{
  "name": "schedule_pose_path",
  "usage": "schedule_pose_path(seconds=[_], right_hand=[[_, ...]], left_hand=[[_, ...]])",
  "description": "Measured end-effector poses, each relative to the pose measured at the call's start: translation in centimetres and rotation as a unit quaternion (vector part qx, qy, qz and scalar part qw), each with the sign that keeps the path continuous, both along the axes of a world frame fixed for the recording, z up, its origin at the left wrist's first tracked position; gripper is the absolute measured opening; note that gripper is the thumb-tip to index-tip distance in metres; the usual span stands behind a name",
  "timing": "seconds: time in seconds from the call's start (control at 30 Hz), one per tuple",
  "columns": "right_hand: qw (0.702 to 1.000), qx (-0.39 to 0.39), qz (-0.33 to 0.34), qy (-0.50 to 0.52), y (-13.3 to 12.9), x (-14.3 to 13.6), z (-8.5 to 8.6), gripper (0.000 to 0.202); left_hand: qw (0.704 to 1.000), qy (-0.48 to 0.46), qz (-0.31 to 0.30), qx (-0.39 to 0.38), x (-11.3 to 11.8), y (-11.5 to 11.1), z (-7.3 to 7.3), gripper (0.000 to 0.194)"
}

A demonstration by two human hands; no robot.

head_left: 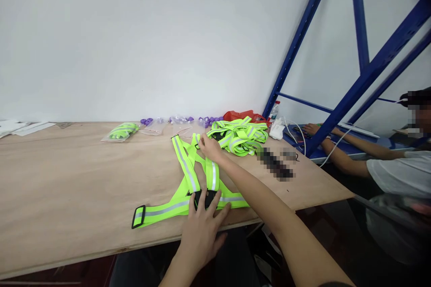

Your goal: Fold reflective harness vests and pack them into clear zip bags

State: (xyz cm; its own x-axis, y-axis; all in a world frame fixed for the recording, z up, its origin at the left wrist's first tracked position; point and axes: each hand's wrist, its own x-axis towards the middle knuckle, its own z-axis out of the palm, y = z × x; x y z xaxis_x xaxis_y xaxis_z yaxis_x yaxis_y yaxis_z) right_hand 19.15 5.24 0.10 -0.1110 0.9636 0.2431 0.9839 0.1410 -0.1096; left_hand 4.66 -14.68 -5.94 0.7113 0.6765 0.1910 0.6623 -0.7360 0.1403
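A neon-yellow reflective vest (163,210) made of straps with silver stripes lies spread near the table's front edge. My left hand (204,222) presses on its black centre piece with fingers spread, partly covering it. Farther up, my right hand (209,147) is closed around the end of one shoulder strap, close to a small black buckle. The other shoulder strap (185,163) lies flat to the left. A black slide buckle (138,217) sits at the left end of the waist strap. My right forearm hides the waist strap's right end.
Behind my right hand is a heap of similar yellow straps (240,136), with a red bag (245,116) behind it. A bagged vest (123,131), clear bags and purple pieces (209,121) lie along the wall. Blue metal posts (299,40) and another person's arms (346,157) are at the right.
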Motion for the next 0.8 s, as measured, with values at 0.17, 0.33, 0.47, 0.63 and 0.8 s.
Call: schedule_pose_path(seconds=[0.17,0.33,0.47,0.63,0.8], right_hand=[[0.998,-0.002,0.055,0.02,-1.0,0.5,-1.2,0.03],[0.99,-0.022,0.142,-0.008,-1.5,1.6,-1.5,0.025],[0.976,-0.061,0.203,-0.057,-1.7,2.7,-0.7,0.033],[0.971,-0.095,0.178,-0.129,-1.3,2.9,0.3,0.036],[0.974,-0.092,0.115,-0.171,-0.9,1.5,0.7,0.036]], left_hand=[[1.0,0.011,0.004,-0.001,0.0,-0.1,0.1,0.069],[1.0,0.002,0.004,-0.005,0.0,-0.1,0.1,0.066],[1.0,-0.005,0.003,-0.01,0.1,-0.1,0.1,0.066],[1.0,-0.008,0.001,-0.013,0.1,-0.2,0.5,0.067],[1.0,0.003,0.006,-0.017,0.0,-0.2,0.7,0.069]])
